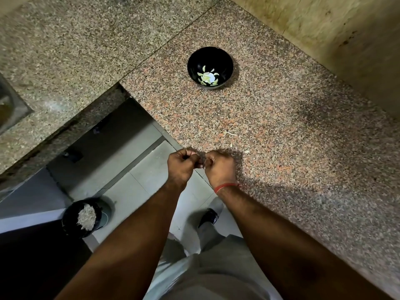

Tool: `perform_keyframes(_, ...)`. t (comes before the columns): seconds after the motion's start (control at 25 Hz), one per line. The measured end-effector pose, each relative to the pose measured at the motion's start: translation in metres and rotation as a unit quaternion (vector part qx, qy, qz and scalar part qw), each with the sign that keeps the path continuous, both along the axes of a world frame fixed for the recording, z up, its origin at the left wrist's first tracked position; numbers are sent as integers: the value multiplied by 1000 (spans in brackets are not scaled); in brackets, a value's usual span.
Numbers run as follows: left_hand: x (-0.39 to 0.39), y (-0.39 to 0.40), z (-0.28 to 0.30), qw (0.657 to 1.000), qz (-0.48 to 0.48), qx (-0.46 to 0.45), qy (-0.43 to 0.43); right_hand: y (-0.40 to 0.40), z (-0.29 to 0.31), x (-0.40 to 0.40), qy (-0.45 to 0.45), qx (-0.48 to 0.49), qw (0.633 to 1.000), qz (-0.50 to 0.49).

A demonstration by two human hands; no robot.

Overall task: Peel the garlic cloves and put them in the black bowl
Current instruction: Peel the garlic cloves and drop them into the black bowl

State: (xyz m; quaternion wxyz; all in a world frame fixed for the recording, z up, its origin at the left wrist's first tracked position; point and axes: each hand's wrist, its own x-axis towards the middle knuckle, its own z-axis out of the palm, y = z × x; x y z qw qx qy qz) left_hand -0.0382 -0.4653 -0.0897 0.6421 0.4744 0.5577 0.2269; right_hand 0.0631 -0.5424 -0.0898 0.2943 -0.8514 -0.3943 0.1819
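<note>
The black bowl (225, 59) stands on the speckled granite counter (292, 131) and holds several pale peeled garlic cloves (208, 77). Nearer to me, over the counter's front edge, my left hand (183, 166) and my right hand (219, 167) are brought together, fingers curled tight around something small that stays hidden between the fingertips. Only a thin pale sliver shows at the left thumb. A red thread circles my right wrist. Both hands are well short of the bowl.
Scraps of garlic skin (231, 133) lie on the counter between hands and bowl. On the floor at the lower left stands a black bin (71, 230) filled with pale peelings. A steel sink corner (8, 107) shows at the far left, and a wall (324, 29) rises behind the bowl.
</note>
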Motion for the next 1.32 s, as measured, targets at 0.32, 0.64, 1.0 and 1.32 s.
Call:
perform_keyframes(0.32,-59,-3,0,997,60,-34,-32,-5,-2,-51,257,62,936,-231)
perform_keyframes(0.64,-230,-4,4,978,192,-59,-52,48,14,-199,622,103,754,-186)
perform_keyframes(1.0,-443,18,-37,922,377,-75,-51,120,-34,-406,662,-47,747,-33)
perform_keyframes(1.32,-576,59,-191,850,514,-111,-38,199,-207,-549,621,-155,763,92)
